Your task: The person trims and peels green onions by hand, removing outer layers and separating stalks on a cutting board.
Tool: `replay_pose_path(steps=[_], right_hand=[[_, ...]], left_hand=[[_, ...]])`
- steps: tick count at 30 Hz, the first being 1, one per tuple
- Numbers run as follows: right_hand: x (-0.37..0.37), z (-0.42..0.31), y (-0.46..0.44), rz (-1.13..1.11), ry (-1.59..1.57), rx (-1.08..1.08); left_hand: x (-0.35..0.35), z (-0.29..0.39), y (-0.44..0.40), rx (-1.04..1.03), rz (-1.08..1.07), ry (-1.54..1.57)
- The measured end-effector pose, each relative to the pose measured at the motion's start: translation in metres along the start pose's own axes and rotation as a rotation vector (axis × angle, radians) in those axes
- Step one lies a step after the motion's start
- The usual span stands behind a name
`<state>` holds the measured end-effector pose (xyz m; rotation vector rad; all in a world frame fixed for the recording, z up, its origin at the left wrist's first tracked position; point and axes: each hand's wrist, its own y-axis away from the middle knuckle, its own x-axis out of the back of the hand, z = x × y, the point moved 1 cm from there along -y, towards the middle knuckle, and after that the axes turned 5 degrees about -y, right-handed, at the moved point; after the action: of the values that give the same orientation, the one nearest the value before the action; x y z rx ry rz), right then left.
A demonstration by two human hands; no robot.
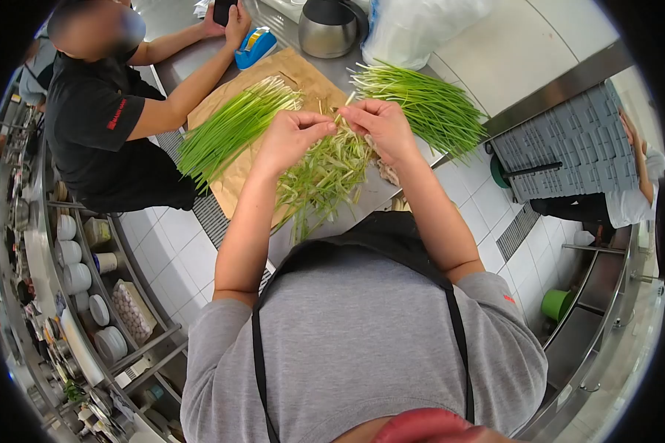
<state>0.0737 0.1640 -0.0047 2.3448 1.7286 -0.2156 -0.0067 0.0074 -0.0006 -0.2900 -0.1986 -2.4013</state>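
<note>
My left hand (295, 138) and my right hand (382, 127) meet over the work table, fingertips pinched close together. Between them is a thin green onion (349, 98), its pale end showing above the fingers; the rest is mostly hidden. Below my hands lies a loose heap of peeled green onion trimmings (325, 177). Left of the heap, a bunch of green onions (236, 129) rests on brown paper (222, 96), white ends pointing away from me. A second bunch of green onions (428, 107) lies beyond my right hand, white ends toward the upper left.
A blue tape dispenser (256, 49), a steel jug (331, 28) and a clear plastic bag (414, 29) stand at the table's back. A person in black (100, 133) holds a phone at left. At right, another person's hand touches stacked grey crates (569, 144). Shelves with containers (77, 277) line the left.
</note>
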Motion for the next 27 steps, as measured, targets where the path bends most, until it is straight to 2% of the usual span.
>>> replay_pose_path(steps=[8,17,23,27], right_hand=[[0.007,-0.009,0.002,-0.006,0.265,0.053],[-0.002,-0.001,0.001,0.043,-0.178,0.044],[-0.005,-0.004,0.001,0.052,-0.136,0.065],[-0.001,-0.001,0.000,0.102,-0.329,0.103]], left_hand=[[-0.004,0.001,-0.002,0.051,0.011,0.253],[-0.007,0.005,0.001,0.045,0.016,0.217],[-0.008,0.004,-0.007,-0.045,0.017,0.251],[-0.009,0.012,-0.005,0.041,0.107,0.311]])
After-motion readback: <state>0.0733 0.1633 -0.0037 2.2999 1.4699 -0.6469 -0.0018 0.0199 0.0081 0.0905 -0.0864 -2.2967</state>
